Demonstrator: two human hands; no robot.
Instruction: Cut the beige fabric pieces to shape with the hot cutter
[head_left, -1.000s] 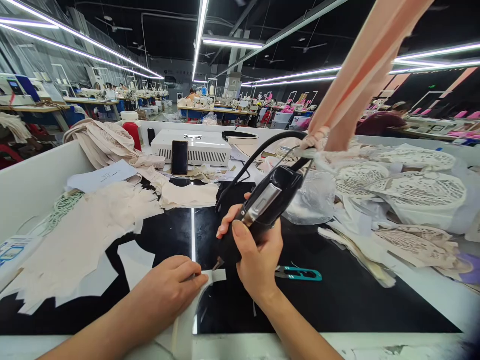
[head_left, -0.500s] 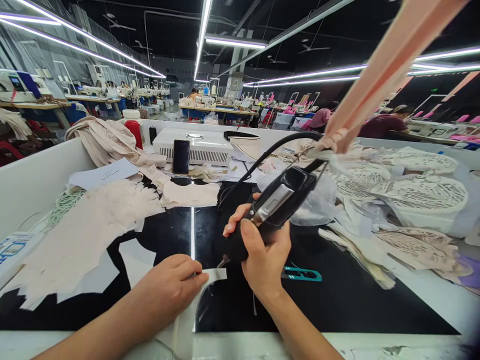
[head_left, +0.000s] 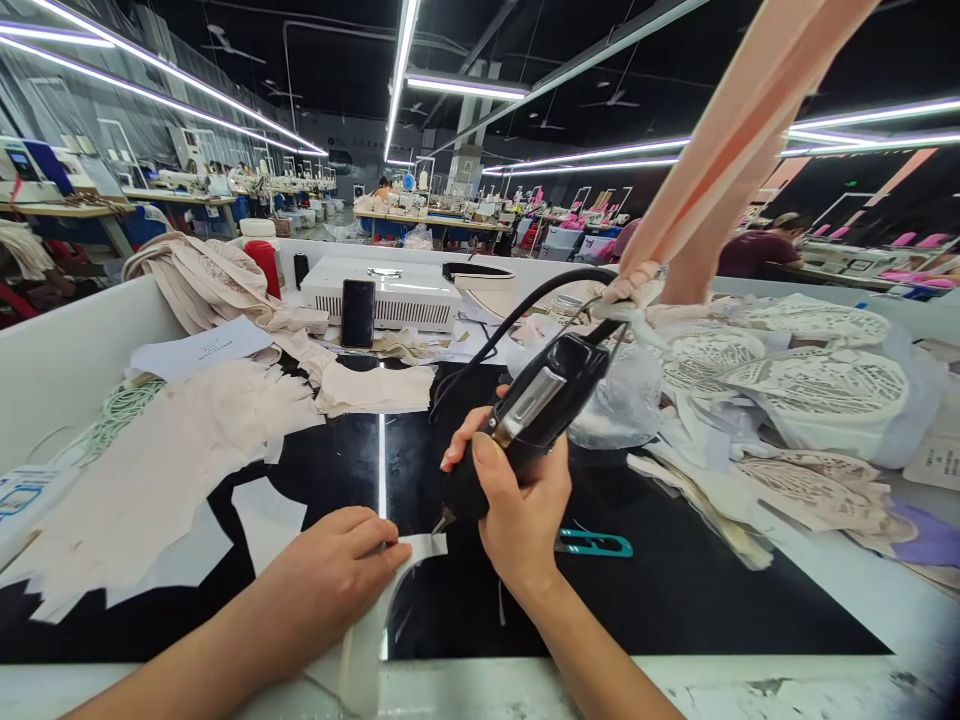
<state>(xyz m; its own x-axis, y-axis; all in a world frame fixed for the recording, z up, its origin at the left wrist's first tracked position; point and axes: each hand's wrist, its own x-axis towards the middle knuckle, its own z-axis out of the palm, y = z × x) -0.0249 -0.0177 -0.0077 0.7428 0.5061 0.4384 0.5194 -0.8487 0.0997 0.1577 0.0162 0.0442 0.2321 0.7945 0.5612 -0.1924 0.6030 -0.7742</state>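
Note:
My right hand (head_left: 521, 500) is wrapped round a black corded power tool (head_left: 551, 395) with a metal plate on its body. The tool is tilted, its thin metal tip pointing down at the end of a pale fabric strip (head_left: 429, 544). The tip seems to touch the strip near its free end. Pinched closed on the strip, just left of the tip, is my left hand (head_left: 356, 560); its fingertips partly cover the cloth. The strip's curved edge runs down toward the table front. Teal thread snips (head_left: 596, 542) lie right of my right hand.
A black mat (head_left: 675, 600) covers the table. Pale fabric pieces (head_left: 172, 450) lie left, lace-patterned cups (head_left: 817, 385) right. Behind stand a white vented box (head_left: 382, 298) and a phone (head_left: 358, 313). A peach cloth strap (head_left: 697, 170) tied at the tool's cable runs upward.
The tool's tip has come down slightly onto the strip's end. My view has shifted a little, and the strap and tool appear farther left. Both hands keep their hold.

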